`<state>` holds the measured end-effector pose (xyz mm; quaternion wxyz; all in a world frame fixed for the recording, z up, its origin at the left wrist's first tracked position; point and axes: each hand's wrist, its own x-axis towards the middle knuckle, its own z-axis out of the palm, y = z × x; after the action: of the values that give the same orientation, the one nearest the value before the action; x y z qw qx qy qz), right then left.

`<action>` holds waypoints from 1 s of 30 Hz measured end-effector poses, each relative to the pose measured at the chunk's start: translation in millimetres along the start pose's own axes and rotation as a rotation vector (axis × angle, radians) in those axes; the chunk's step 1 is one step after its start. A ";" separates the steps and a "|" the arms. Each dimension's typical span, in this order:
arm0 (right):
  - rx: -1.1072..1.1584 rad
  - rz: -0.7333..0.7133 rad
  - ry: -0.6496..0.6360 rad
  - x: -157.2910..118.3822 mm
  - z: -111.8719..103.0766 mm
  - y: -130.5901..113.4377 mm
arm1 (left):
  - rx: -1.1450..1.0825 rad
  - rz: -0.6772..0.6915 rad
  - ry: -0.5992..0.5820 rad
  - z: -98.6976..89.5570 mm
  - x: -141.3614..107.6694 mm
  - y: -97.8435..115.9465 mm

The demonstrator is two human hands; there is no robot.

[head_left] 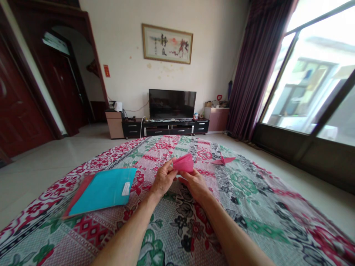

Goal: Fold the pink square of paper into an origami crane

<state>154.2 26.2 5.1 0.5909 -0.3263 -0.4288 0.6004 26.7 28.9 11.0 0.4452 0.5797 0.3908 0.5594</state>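
Observation:
A folded piece of pink paper (183, 162) is held up above the patterned tablecloth, between both hands. My left hand (163, 178) pinches its left edge with thumb and fingers. My right hand (195, 182) grips the lower right side, its fingertips partly hidden by the paper. A folded pink paper figure with pointed ends (224, 160) rests on the cloth to the right, apart from my hands. On the left lies a pack of coloured paper (104, 190), blue on top with a white label and a reddish edge showing beneath.
The round table wears a floral tablecloth (241, 184) in red, green and grey. Past its far edge stand a low black cabinet (158, 130) and a television (172, 104). A purple curtain (245, 74) and large window are at the right; doorways are at the left.

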 end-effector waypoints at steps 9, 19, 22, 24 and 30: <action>-0.015 -0.064 0.155 2.2 -5.3 -7.0 | 0.432 0.431 0.198 -2.6 -1.6 3.3; -0.089 -0.112 0.156 2.4 -6.4 -6.2 | 0.703 0.730 0.151 3.0 -2.2 10.2; -0.101 -0.110 0.153 2.5 -6.9 -5.1 | 0.712 0.678 0.140 2.5 -2.9 8.0; -0.122 -0.110 0.159 2.4 -7.0 -4.8 | 0.732 0.652 0.138 2.1 -3.5 7.2; -0.166 -0.110 0.176 1.7 -5.1 -7.5 | 0.729 0.600 0.173 2.2 -2.3 6.3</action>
<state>161.9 28.0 9.9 0.6291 -0.4017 -0.4408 0.4986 28.4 24.7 16.3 -0.0024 0.7365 0.4126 0.5361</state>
